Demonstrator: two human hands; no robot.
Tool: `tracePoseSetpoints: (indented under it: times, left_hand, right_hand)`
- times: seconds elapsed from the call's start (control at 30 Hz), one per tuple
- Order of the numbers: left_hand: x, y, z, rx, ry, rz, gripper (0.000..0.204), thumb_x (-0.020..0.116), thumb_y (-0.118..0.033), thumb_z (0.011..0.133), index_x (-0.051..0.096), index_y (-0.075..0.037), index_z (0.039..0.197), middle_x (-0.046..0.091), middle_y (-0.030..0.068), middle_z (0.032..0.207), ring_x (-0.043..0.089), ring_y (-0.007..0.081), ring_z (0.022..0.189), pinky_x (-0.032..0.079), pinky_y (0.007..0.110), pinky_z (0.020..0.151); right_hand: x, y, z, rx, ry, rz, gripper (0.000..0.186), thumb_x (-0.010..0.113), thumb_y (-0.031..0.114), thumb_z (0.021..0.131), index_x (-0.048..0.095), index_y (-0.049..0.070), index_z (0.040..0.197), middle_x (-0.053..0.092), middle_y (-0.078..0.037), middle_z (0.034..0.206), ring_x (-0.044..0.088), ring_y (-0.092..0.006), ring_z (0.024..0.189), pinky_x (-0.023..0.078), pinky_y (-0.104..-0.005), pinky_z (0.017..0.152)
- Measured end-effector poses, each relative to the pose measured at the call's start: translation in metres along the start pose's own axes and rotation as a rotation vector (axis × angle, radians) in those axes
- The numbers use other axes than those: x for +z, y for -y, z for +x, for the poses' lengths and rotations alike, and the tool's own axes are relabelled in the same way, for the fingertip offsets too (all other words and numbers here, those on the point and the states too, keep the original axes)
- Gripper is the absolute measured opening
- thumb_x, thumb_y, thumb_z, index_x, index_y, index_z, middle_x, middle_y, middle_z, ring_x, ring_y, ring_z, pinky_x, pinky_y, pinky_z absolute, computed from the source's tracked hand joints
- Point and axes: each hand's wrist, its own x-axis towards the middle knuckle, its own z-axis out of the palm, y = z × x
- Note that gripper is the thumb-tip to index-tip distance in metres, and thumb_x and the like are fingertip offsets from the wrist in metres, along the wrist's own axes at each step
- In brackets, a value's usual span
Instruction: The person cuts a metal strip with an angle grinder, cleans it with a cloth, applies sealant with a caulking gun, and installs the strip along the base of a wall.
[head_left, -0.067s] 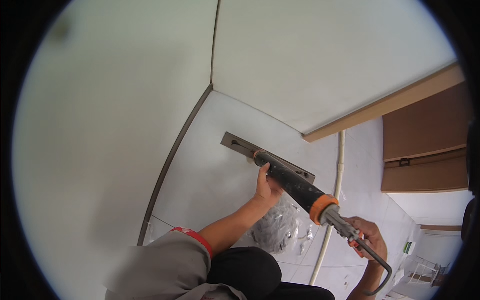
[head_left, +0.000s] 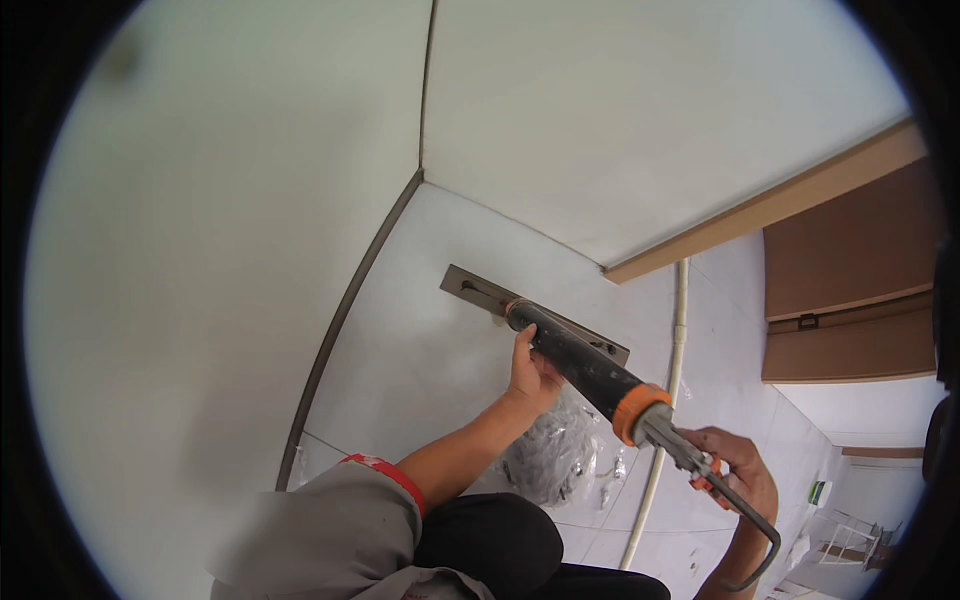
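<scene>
A caulking gun (head_left: 590, 378) with a black barrel and orange collars slants across the middle, its front end pointing up and left. My left hand (head_left: 530, 375) is closed around the barrel near that front end, thumb on top. At the rear, my right hand (head_left: 740, 462) grips the gun's handle and orange trigger, below the bent metal rod. Behind the front end lies a flat grey-brown metal plate (head_left: 472, 287) like a trowel blade, with dark smears on it. The barrel covers part of the plate, and the nozzle tip cannot be made out.
A clear plastic bag (head_left: 553, 455) of greyish contents lies on the pale tiled floor (head_left: 400, 330) beyond my left forearm. White panels (head_left: 200, 250) meet at a corner, with a dark strip (head_left: 350, 300) along the base. A pale pipe (head_left: 680, 330) and a brown box (head_left: 850, 270) are at the right.
The rear of the caulking gun and my right hand have shifted very slightly left. My left hand and the plate look nearly the same.
</scene>
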Motion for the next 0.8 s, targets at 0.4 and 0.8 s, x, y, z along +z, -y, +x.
tracePoseSetpoints:
  times: [0.4,0.8]
  left_hand:
    - [0.055,0.039,-0.029,-0.263,0.212,0.341,0.038,0.067,-0.046,0.095,0.064,-0.011,0.111,0.070,0.0033,0.108,0.068,0.0160,0.100,0.059,0.035,0.086]
    - [0.120,0.091,-0.063,-0.191,0.001,0.915,0.044,0.081,-0.044,0.082,0.066,-0.012,0.108,0.068,0.0009,0.100,0.065,0.0145,0.092,0.057,0.034,0.080]
  right_hand:
    - [0.014,-0.138,-0.119,0.040,-0.732,0.752,0.085,0.025,0.072,0.098,0.061,-0.002,0.121,0.070,-0.022,0.094,0.070,-0.0390,0.087,0.057,-0.0537,0.082]
    - [0.048,-0.244,-0.162,0.456,-0.808,0.692,0.051,0.038,0.046,0.103,0.063,0.003,0.116,0.070,-0.012,0.100,0.070,-0.0246,0.086,0.057,-0.0408,0.073]
